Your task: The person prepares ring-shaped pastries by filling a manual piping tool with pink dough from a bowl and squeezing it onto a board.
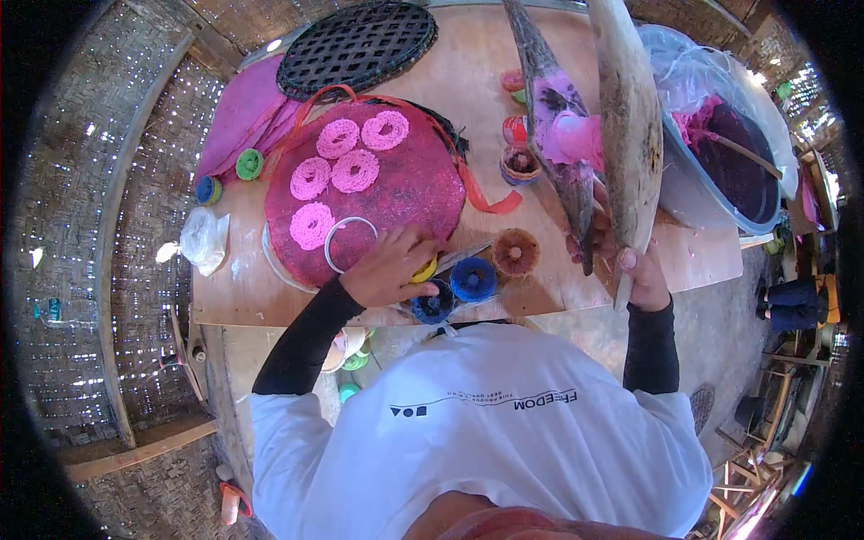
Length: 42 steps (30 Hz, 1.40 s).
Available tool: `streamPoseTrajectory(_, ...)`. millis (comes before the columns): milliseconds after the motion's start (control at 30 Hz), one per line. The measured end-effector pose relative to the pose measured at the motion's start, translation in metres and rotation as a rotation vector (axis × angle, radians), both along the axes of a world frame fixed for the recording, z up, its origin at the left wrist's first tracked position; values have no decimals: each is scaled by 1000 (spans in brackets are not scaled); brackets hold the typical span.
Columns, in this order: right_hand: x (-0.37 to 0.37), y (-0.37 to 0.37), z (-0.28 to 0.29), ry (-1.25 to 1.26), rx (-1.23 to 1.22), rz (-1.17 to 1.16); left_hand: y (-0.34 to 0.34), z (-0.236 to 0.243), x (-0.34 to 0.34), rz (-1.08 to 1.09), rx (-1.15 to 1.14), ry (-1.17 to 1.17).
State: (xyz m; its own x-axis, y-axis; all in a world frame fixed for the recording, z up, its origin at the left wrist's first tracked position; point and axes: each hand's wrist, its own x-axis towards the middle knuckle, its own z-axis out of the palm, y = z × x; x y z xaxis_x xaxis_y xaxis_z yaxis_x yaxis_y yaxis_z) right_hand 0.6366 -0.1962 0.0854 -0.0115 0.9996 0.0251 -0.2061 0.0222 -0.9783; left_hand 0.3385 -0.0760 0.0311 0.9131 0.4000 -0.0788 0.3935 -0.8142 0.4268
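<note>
Plywood is forming a smooth, pale tabletop (477,99). Toward its right, a rough, weathered wooden beam (633,126) is standing beside a darker, tapering one (542,67), with a smooth pink lump (576,139) bulging between them. Farther right, a grey plastic tub (711,189) is holding dark contents. On the left, a round, speckled red mat (409,193) is carrying five knobbly pink rings (342,175). The right hand (646,277) is gripping the pale beam's lower end. The left hand (391,261) is curling over a yellow cup (425,268); whether it is gripping, I cannot tell. Bristly blue (472,279) and brown cups (517,252) are sitting nearby. A thin white hoop (327,247) is lying on the mat, near the left hand.
</note>
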Motion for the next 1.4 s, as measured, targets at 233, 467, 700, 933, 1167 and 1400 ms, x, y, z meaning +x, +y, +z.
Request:
streamPoseTrajectory(233,-1,0,-10,38,-34,21,-46,15,-1,36,39,16)
streamPoseTrajectory(467,-4,-3,-14,80,-46,4,-45,-7,-1,105,93,-74)
streamPoseTrajectory(700,-1,-4,-14,96,-20,17,-38,19,23,222,28,-307)
streamPoseTrajectory(933,2,-15,-10,51,-13,-20,-52,-10,62,222,76,-281)
streamPoseTrajectory(1167,11,-26,-15,67,-48,-130,-44,1,62,295,-36,-239)
streamPoseTrajectory(1400,33,-40,-25,25,-13,-200,-15,62,77,173,-40,-343)
